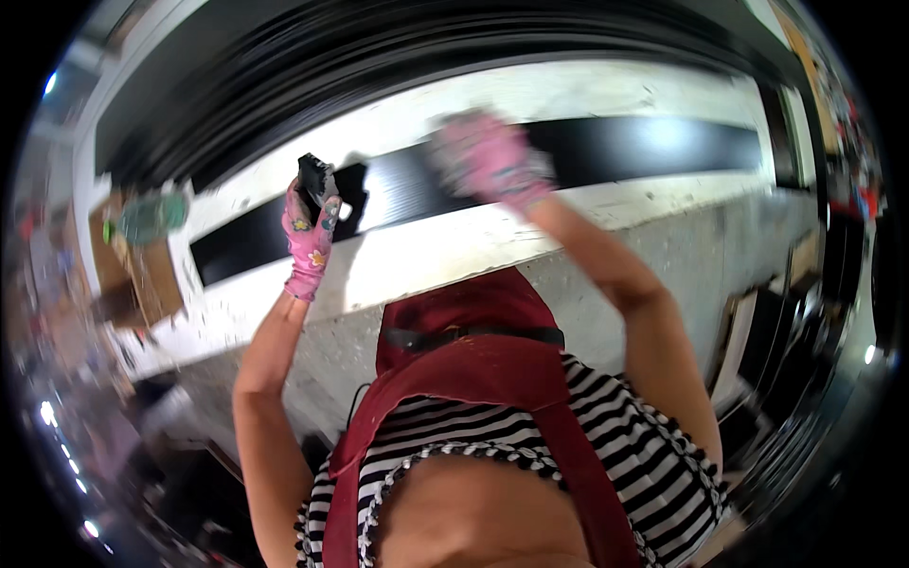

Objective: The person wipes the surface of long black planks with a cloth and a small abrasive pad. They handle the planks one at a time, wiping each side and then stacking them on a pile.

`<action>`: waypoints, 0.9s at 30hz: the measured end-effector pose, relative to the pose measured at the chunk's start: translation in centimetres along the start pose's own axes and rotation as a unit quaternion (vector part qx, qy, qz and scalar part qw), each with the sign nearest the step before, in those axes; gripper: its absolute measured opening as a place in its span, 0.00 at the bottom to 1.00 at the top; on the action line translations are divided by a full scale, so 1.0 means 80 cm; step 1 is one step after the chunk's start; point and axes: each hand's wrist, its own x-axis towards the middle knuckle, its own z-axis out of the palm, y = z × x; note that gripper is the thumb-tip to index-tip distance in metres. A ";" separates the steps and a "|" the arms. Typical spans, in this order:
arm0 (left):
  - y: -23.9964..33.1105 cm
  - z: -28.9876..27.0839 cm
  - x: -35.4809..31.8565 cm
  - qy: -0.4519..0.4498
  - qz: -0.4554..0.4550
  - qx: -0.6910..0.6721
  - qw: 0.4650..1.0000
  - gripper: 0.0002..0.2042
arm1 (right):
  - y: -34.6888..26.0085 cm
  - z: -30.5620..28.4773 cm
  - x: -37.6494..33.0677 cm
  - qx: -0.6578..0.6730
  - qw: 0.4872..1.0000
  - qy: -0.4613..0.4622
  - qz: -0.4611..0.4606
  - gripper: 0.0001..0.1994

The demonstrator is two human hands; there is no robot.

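Observation:
A long, glossy black board [620, 156] lies across a white work surface [454, 232]. My left hand [311, 237], in a pink flowered glove with grey fingers, is raised at the board's left part. Its fingers are closed around a small black object [312, 175] with a ragged-looking edge; its kind does not show. Over the middle of the board is my right hand [497, 161], also in a pink glove with grey on it. Motion smears its fingers, so whether it holds anything cannot be made out.
Long black boards [407, 47] are stacked along the far side. At the left end stand a cardboard box [151, 275] and a clear greenish plastic bottle [151, 218]. Dark panels [757, 341] lean at the lower right, beside the grey floor [663, 237].

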 end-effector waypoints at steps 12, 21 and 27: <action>-0.010 0.064 0.022 -0.043 -0.018 -0.024 0.999 0.27 | 0.158 -0.002 -0.118 -0.112 0.984 0.021 0.136 0.26; -0.011 0.066 0.029 -0.051 -0.028 -0.043 0.997 0.28 | 0.387 -0.072 -0.223 -0.267 0.865 0.016 0.425 0.23; -0.018 0.060 0.023 -0.043 -0.036 -0.045 0.997 0.28 | 0.132 0.032 -0.126 -0.036 0.971 0.177 0.157 0.26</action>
